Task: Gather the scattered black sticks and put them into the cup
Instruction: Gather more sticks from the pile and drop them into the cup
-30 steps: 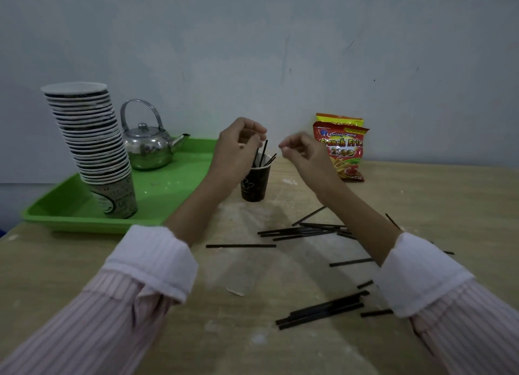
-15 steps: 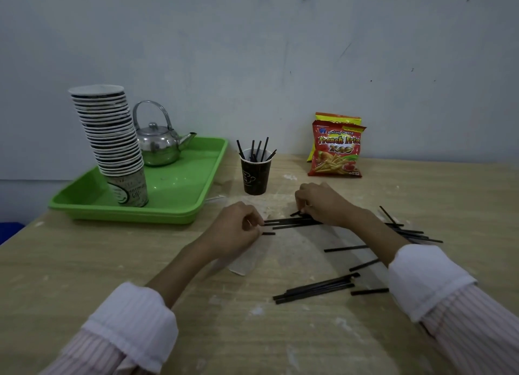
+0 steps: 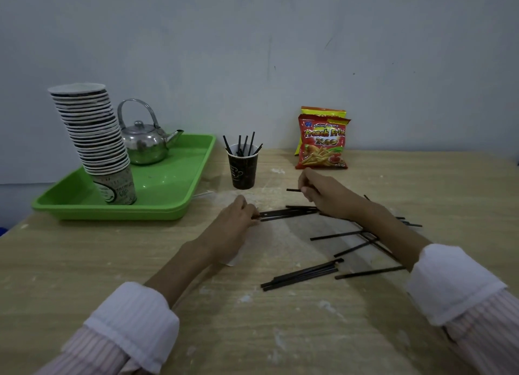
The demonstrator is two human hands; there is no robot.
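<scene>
A black paper cup [image 3: 243, 170] stands upright on the wooden table [image 3: 112, 262] with several black sticks poking out of it. My right hand [image 3: 327, 196] is a little above the table, right of the cup, pinching one black stick [image 3: 293, 190] that points left. My left hand [image 3: 236, 225] rests on the table, its fingertips closed on the left ends of a small bundle of sticks [image 3: 286, 214]. Another bundle [image 3: 302, 273] and several loose sticks [image 3: 335, 235] lie in front of and under my right forearm.
A green tray [image 3: 174, 189] at the left holds a tall stack of paper cups [image 3: 95, 138] and a metal kettle [image 3: 144, 144]. Two snack bags [image 3: 323, 141] lean on the wall behind the cup. A clear wrapper lies under my left wrist.
Both hands came down from over the cup to the table. My right hand has since lifted one stick off the pile, and my left hand has slid right onto the bundle's ends.
</scene>
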